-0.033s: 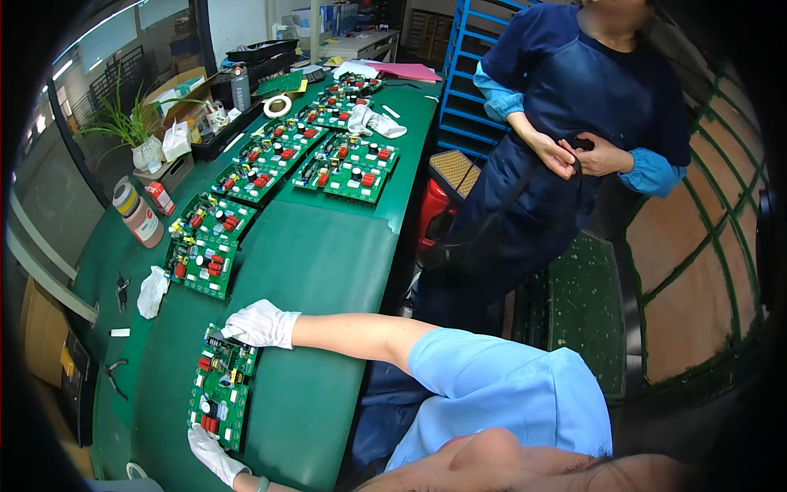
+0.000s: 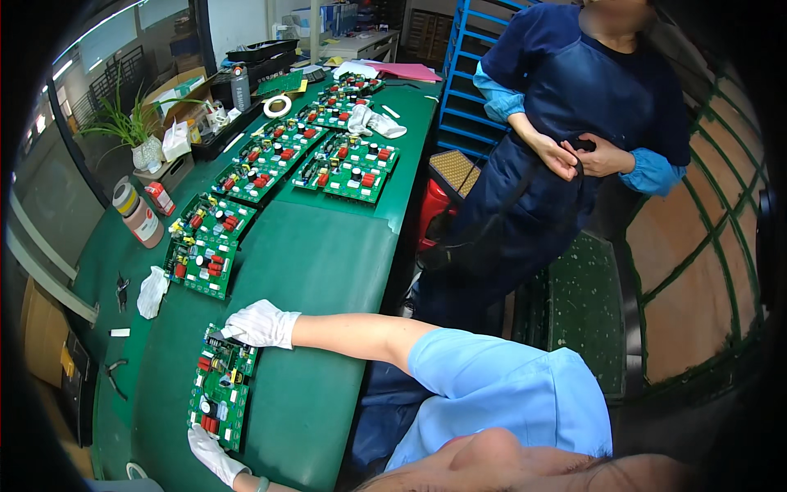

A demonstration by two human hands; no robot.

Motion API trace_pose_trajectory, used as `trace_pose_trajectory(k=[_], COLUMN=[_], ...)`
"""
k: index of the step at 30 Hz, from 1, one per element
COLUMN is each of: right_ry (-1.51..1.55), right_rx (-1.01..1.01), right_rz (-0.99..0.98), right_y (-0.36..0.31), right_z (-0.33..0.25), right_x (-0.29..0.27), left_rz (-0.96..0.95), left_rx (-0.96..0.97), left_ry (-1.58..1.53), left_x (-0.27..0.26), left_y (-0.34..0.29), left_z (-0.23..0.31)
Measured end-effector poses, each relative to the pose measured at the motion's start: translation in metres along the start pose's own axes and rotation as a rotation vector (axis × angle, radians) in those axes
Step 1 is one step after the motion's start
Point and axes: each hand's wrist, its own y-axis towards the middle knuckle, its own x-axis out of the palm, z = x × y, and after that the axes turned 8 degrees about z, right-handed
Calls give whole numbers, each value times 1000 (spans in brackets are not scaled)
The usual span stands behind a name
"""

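"What are you holding, from the left?"

"My white-gloved left hand (image 2: 215, 457) is gripping the lower end of a green circuit board (image 2: 220, 385), which I'm keeping over the green tabletop (image 2: 328, 262)."

"And farther right?"

"My gloved right hand (image 2: 261, 324) is gripping the board's upper corner; beyond, a co-worker (image 2: 533, 197) is standing."

My right arm (image 2: 365, 334) stretches out leftward, its elbow only slightly bent and its forearm bare. At its end, my right hand (image 2: 262, 324), in a white glove, lies back up with the fingers drawn together and pointing left. My left hand (image 2: 215, 457), gloved too, sits nearer, angled toward the far left, its wrist (image 2: 244, 480) behind it, at the near side.
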Motion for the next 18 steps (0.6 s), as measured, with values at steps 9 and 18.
trace_pose_trajectory(k=[9, 18], right_ry=[-8, -13], right_rx=[1, -9], right_rz=[8, 27], right_y=[-2, -4], right_z=[2, 2], right_x=[2, 3], left_rz=[-142, -88], left_rx=[-127, -93], left_ry=[-15, 50], left_x=[-9, 0], left_y=[-3, 14], left_z=[23, -3])
